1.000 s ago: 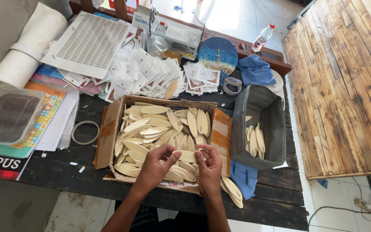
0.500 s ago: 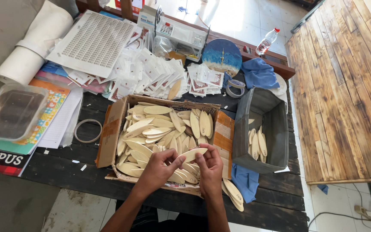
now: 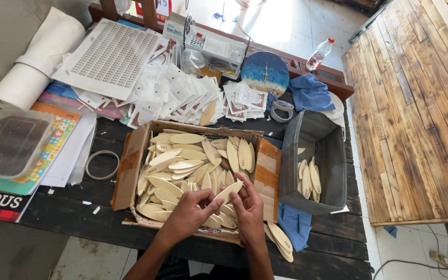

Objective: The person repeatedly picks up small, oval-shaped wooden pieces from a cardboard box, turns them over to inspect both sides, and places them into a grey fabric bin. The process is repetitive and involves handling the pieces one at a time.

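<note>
My left hand (image 3: 190, 212) and my right hand (image 3: 248, 206) meet over the near edge of a cardboard box (image 3: 129, 168). Together they pinch one pale, leaf-shaped wooden piece (image 3: 228, 191), tilted up to the right. The box is full of several more such pieces (image 3: 182, 155), lying loose in a heap. To the right stands a grey fabric bin (image 3: 333, 166) with a few of the same pieces (image 3: 308, 179) upright inside. Two or three more pieces (image 3: 280, 240) lie on the table by my right wrist.
Small white packets (image 3: 177, 93) are spread behind the box. A tape ring (image 3: 102, 165) lies left of it, by papers and a clear lidded tub (image 3: 11, 142). Blue cloths (image 3: 311, 92), a tape roll (image 3: 282, 110), a round blue plaque (image 3: 265, 72) and a water bottle (image 3: 319, 54) sit at the back.
My hands have lifted one wooden piece from the heap and now hold it angled upward between them. The view has shifted slightly.
</note>
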